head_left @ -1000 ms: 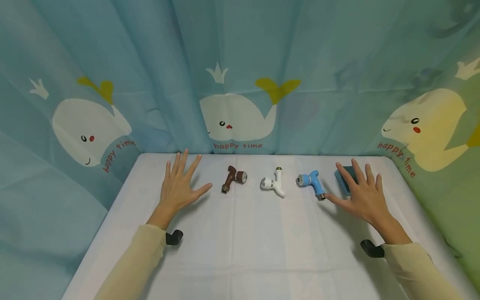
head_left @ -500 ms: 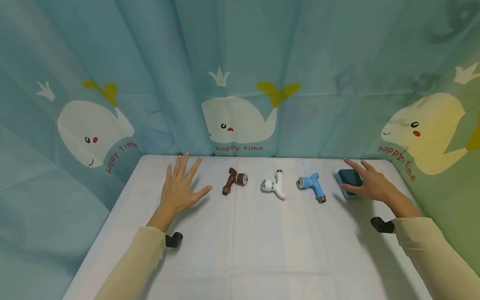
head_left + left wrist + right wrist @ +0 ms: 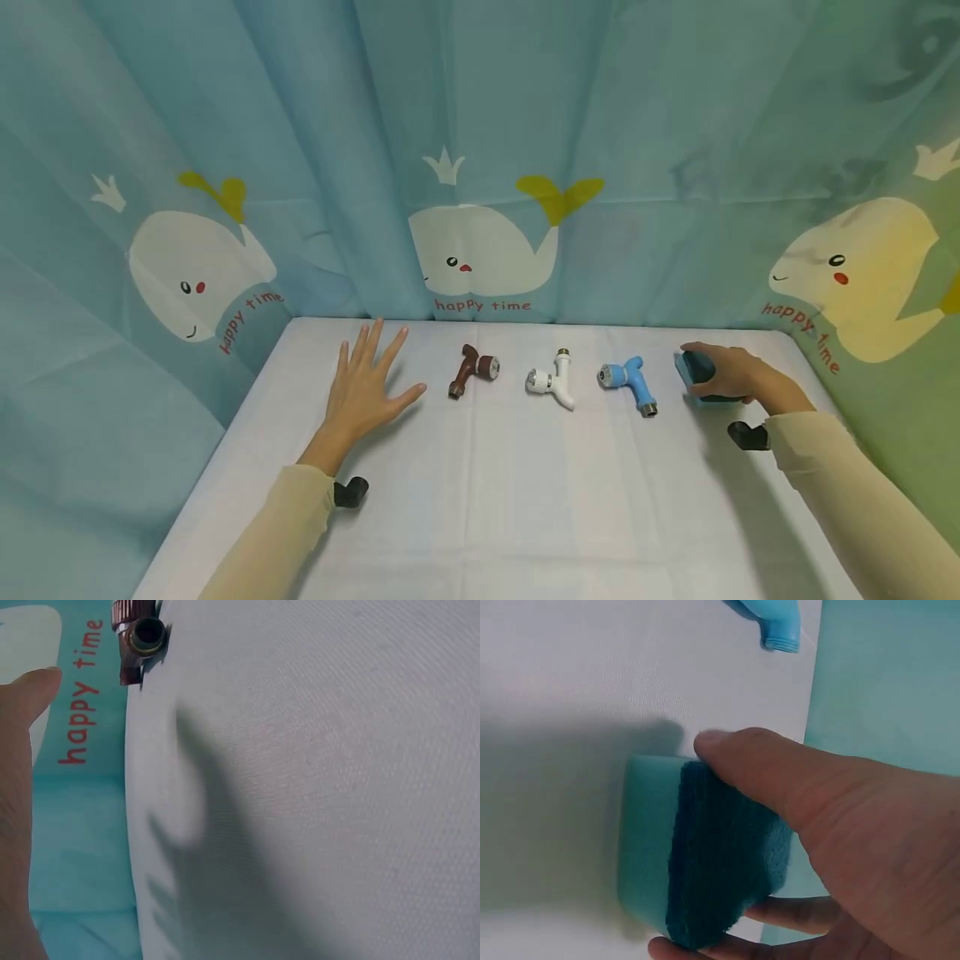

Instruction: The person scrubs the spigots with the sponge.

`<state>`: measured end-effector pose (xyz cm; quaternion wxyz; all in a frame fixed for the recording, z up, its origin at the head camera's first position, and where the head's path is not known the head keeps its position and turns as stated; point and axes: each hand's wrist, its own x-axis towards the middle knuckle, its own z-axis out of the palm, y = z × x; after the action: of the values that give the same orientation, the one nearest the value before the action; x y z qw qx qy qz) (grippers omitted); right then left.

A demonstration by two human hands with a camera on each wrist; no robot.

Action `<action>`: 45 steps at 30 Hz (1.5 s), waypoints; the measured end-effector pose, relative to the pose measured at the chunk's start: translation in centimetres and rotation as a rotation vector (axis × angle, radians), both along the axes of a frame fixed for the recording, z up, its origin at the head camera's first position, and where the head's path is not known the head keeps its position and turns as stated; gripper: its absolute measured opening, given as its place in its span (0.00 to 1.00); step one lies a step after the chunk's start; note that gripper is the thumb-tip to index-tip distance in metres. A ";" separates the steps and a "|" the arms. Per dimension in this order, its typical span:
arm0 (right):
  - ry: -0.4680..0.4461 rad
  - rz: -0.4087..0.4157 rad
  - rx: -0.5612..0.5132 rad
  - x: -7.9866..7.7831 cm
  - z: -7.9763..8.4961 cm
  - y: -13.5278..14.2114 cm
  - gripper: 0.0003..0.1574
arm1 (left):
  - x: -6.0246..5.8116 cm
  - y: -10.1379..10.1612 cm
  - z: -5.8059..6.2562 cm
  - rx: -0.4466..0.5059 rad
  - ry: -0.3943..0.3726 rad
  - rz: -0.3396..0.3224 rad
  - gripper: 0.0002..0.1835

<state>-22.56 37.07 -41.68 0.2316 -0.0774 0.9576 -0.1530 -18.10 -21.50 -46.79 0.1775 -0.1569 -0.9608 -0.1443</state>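
Worktop [image 3: 525,508]: pale; the sponge [image 3: 716,851] is near its far right corner, in the right hand's grip.
Left hand [image 3: 362,390]: released, spread beside the brown tap [image 3: 468,369]; probably best left out of this step.
Right hand [image 3: 729,372]: grasping the sponge, thumb along one side, fingers opposite; light, even pressure should suit.
Sponge: dark layer up, lighter layer below; likely to bulge if squeezed hard. Whether it is lifted, I cannot tell.
Blue tap [image 3: 632,385]: nearest the sponge; a low leftward sweep could knock it.
White tap [image 3: 558,383]: between the other two.
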 end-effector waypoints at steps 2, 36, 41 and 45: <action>0.056 0.012 0.008 0.3 0.1 0.1 0.53 | 0.0 0.2 0.1 0.009 0.001 -0.010 0.51; 0.398 0.003 -0.187 5.2 0.0 4.2 0.52 | -3.7 33.7 1.6 -0.378 -0.300 -0.407 0.54; 0.405 0.005 -0.213 5.8 0.0 4.5 0.52 | -3.6 35.1 1.1 -0.424 -0.294 -0.349 0.50; 0.401 -0.008 -0.208 6.3 0.0 5.0 0.53 | -3.5 36.1 1.1 -0.438 -0.276 -0.329 0.46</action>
<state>-16.25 42.04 -41.71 0.0267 -0.1259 0.9638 -0.2333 -21.61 14.55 -45.69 -0.0185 -0.3240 -0.9457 0.0197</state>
